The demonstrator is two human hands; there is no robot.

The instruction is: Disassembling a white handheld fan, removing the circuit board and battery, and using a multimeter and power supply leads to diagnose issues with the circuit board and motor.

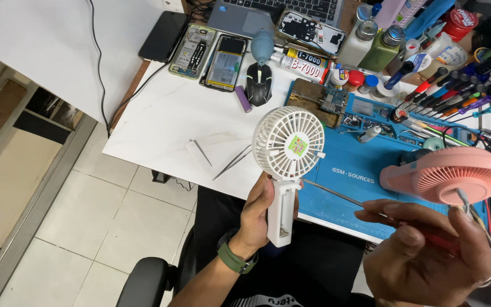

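My left hand (257,213) grips the handle of a small white handheld fan (288,145), held upright above the desk's front edge with its round grille facing me. My right hand (421,253) holds a thin red-handled screwdriver (336,195); its metal shaft points left and the tip sits close to the fan's neck, just below the grille. A green watch strap is on my left wrist.
A blue work mat (365,170) covers the desk's right part, with a pink fan (456,173) on it. Tweezers (231,163), a black mouse (258,84), opened phones (224,61), glue tubes, bottles, pens and cables lie behind. A black chair arm (146,281) is at lower left.
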